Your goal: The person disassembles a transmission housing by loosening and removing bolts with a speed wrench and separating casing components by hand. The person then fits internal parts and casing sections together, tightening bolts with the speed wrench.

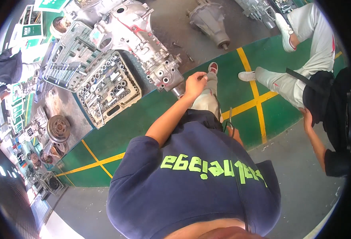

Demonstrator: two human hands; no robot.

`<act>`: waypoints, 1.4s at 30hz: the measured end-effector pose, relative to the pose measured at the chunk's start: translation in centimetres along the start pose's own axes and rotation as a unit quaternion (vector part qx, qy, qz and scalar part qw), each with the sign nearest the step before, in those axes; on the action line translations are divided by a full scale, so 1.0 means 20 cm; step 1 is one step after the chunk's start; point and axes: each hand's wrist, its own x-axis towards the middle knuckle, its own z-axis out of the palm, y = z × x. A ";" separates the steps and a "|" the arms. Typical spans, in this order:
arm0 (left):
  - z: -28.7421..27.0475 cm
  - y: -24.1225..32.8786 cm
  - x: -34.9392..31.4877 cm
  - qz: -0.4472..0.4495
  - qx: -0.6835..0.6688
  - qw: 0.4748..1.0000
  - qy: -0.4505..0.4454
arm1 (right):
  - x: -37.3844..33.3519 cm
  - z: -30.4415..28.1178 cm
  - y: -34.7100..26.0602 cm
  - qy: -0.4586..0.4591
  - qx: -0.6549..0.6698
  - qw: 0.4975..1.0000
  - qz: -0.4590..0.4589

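Note:
My left hand (196, 85) hangs beside the shaft end of a silver gearbox (143, 44), its fingers loosely bent and nothing visible in them. Whether it touches the housing I cannot tell. Bolted-looking ports and red marks show on the gearbox casing. Low at my right side, my right hand (234, 134) is closed around a slim plier-like tool (230, 115) with a grey upright tip; my shirt hides part of this hand.
An opened socket-set case (121, 104) lies left of the gearbox. A cone-shaped housing (211, 24) and small loose bolts (189, 57) lie beyond. At right sits a person in light trousers (283, 83); another person (8, 69) is far left. A brake drum (59, 128) stands at left.

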 end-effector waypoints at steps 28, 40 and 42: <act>0.05 0.06 1.15 0.029 0.475 0.837 0.269 | 0.45 -0.96 -0.34 0.018 0.204 0.977 0.066; 0.22 0.03 0.91 0.138 0.596 0.779 0.138 | 0.86 -1.31 -0.55 -0.031 0.040 0.999 -0.003; 0.22 0.00 0.88 0.115 0.602 0.779 0.135 | 0.89 -1.32 -0.66 -0.037 0.026 0.999 -0.021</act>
